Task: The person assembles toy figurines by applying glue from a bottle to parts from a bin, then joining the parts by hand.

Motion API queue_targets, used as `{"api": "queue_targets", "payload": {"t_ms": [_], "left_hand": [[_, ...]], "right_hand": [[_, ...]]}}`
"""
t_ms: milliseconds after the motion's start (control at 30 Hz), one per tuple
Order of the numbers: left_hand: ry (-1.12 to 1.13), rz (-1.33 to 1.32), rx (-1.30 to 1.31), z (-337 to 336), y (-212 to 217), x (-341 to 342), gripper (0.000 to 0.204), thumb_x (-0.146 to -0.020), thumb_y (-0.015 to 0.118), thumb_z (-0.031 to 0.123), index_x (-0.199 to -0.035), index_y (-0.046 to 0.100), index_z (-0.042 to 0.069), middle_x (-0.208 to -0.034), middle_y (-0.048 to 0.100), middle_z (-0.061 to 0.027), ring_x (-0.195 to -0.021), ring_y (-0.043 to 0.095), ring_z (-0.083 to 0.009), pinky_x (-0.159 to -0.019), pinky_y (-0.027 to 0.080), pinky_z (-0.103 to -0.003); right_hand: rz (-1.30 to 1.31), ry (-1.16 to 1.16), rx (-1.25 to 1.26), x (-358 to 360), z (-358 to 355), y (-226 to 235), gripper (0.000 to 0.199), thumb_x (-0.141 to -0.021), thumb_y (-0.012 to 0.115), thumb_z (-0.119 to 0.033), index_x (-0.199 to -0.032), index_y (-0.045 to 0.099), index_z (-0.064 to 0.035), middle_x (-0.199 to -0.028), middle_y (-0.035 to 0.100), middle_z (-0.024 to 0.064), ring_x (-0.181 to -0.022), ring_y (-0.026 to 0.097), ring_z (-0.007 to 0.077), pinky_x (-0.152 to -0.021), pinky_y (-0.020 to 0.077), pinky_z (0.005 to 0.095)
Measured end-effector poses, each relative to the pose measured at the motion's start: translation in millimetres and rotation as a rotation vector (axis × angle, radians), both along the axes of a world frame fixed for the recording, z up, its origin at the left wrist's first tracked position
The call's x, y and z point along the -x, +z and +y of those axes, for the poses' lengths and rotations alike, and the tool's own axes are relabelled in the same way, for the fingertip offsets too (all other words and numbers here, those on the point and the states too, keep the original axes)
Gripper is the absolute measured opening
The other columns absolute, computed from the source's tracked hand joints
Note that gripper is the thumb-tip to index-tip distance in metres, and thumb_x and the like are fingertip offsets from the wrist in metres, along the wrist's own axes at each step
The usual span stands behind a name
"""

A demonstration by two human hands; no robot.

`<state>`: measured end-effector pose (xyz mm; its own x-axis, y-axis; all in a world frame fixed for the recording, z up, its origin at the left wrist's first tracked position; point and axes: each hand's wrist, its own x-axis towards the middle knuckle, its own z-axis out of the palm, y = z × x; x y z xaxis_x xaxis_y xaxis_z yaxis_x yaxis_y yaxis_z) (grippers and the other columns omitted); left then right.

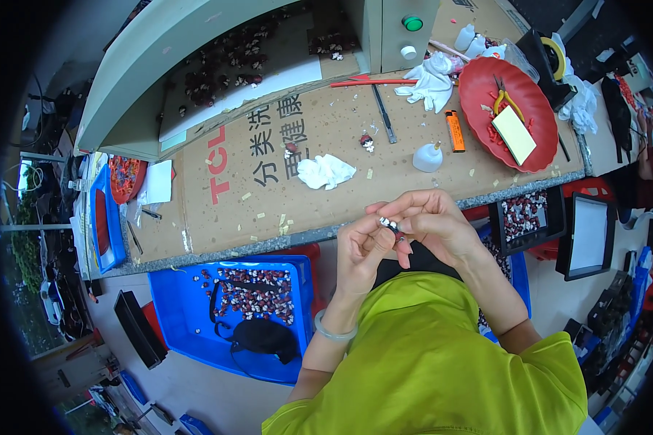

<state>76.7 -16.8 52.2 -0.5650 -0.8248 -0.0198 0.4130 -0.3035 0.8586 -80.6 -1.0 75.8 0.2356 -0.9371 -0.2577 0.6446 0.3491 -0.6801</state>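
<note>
Both hands meet over the near edge of the worktable, in front of my body. Between their fingertips is a small figurine in white, black and dark red, partly covered by the fingers. My left hand is closed on it from the left, thumb against its lower side. My right hand pinches it from the right with thumb and forefinger. Just beyond the hands lie a crumpled white cloth and a white squeeze bottle. Another small figurine rests on the cardboard farther back.
A red scalloped dish holds yellow-handled pliers and a pale yellow pad. An orange box lies beside it. A grey-green booth with many figurines stands behind. Below the table, a blue bin contains more figurines.
</note>
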Motion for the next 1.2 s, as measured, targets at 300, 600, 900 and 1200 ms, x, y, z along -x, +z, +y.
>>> {"api": "queue_targets", "payload": {"t_ms": [300, 600, 900, 1200], "left_hand": [[0.037, 0.016, -0.010, 2.3, 6.4, -1.0, 0.027, -0.092, 0.054, 0.020, -0.094, 0.057, -0.007, -0.073, 0.059, -0.0114, -0.056, 0.057, -0.0162, -0.051, 0.046, -0.024], [0.008, 0.081, -0.130, 1.3, 5.1, -1.3, 0.030, -0.093, 0.054, 0.024, -0.091, 0.057, -0.006, -0.070, 0.058, -0.0109, -0.054, 0.055, -0.0164, -0.051, 0.044, -0.025], [0.034, 0.133, -0.266, 2.5, -0.1, -1.7, 0.034, -0.093, 0.051, 0.029, -0.089, 0.058, -0.004, -0.070, 0.058, -0.0103, -0.054, 0.053, -0.0160, -0.053, 0.041, -0.027], [0.040, 0.085, -0.197, 4.5, 2.1, -4.9, 0.032, -0.093, 0.053, 0.027, -0.086, 0.060, -0.004, -0.068, 0.059, -0.0112, -0.054, 0.055, -0.0169, -0.052, 0.043, -0.027]], "right_hand": [[0.100, -0.006, -0.041, -4.7, 2.2, 13.5, 0.024, -0.076, 0.053, 0.003, -0.098, 0.064, 0.0069, -0.113, 0.060, 0.0214, -0.081, 0.063, 0.0150, -0.063, 0.0511, 0.0273], [0.167, -0.034, -0.067, -11.5, -1.3, 17.6, 0.020, -0.078, 0.054, 0.002, -0.095, 0.063, 0.0066, -0.101, 0.064, 0.0169, -0.058, 0.061, 0.0120, -0.049, 0.0482, 0.0222], [0.211, -0.039, -0.068, -15.8, -4.3, 11.7, 0.021, -0.081, 0.053, -0.002, -0.096, 0.063, 0.0073, -0.075, 0.064, 0.0080, -0.048, 0.057, 0.0102, -0.046, 0.0468, 0.0214], [0.177, 0.003, -0.051, -14.6, -3.4, 10.3, 0.019, -0.084, 0.059, -0.006, -0.098, 0.063, 0.0058, -0.071, 0.064, 0.0070, -0.051, 0.058, 0.0086, -0.050, 0.0451, 0.0192]]}}
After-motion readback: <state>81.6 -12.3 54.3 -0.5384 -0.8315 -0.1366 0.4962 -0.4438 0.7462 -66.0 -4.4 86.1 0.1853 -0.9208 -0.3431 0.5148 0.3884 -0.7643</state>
